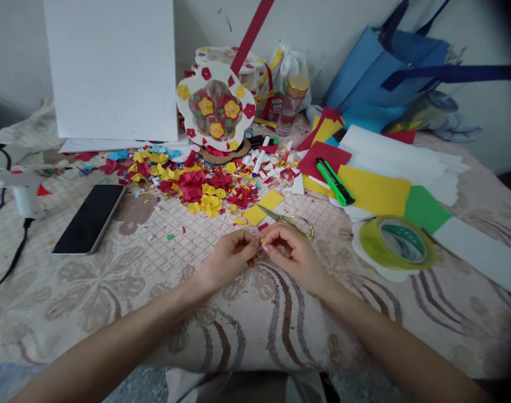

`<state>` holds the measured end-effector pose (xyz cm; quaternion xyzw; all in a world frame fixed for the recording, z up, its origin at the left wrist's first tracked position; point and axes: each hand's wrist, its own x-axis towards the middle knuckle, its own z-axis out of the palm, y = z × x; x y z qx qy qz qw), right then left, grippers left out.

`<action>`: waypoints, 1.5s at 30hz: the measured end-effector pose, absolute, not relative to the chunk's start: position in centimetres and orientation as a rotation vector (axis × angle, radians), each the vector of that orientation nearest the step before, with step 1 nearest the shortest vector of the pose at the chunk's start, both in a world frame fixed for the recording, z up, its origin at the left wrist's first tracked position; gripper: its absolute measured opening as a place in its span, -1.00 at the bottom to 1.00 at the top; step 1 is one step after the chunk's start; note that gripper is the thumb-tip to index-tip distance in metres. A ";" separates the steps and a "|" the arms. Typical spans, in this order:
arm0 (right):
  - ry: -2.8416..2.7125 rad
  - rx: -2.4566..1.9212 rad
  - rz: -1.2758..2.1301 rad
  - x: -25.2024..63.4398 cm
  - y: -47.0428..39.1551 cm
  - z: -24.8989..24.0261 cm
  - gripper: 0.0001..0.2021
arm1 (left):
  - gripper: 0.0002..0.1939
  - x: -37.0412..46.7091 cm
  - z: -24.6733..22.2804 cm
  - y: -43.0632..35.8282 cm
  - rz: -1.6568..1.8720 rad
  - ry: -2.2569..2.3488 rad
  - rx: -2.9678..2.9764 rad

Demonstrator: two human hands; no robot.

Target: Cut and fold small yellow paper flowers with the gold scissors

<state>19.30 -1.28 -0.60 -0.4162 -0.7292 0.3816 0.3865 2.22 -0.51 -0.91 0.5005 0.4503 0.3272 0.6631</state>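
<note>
My left hand [232, 254] and my right hand [292, 253] meet fingertip to fingertip, low over the table's near middle. Pinched between them is a tiny yellow paper piece [262, 242], mostly hidden by the fingers. Just beyond my right hand lie gold-handled scissors [295, 219], their blades resting over a yellow paper strip [264, 207]. Farther back is a heap of red and yellow cut paper flowers [205, 187] with loose scraps around it. Behind the heap stands a white flower-shaped paper lantern [215, 106] decorated with red and yellow blossoms.
To the left are a phone [89, 218] and a white glue gun [24, 190] with its cable. On the right lie clear yellowish tape [368, 240], a green cutter [334, 182] and coloured paper sheets [375, 187]. A glass jar [291, 106] and blue bag [364, 73] stand behind.
</note>
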 end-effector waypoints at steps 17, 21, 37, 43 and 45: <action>-1.491 -1.212 1.304 18.8 -1.4 -1.9 -0.98 | -0.78 2.6 -1.5 -0.9 0.724 0.955 0.806; -1.527 -1.192 1.267 18.8 -1.4 -1.9 -0.97 | -0.78 2.6 -1.3 -0.9 0.711 0.955 0.820; -1.540 -1.235 1.157 18.6 -1.5 -2.0 -0.94 | -0.88 3.0 -0.6 -1.1 0.723 1.140 1.047; -1.534 -1.227 1.151 18.5 -1.6 -2.1 -0.93 | -0.90 3.1 -0.9 -1.1 0.749 1.161 1.018; -1.536 -1.229 1.151 18.5 -1.6 -2.1 -0.93 | -0.90 3.2 -1.1 -1.1 0.765 1.146 0.990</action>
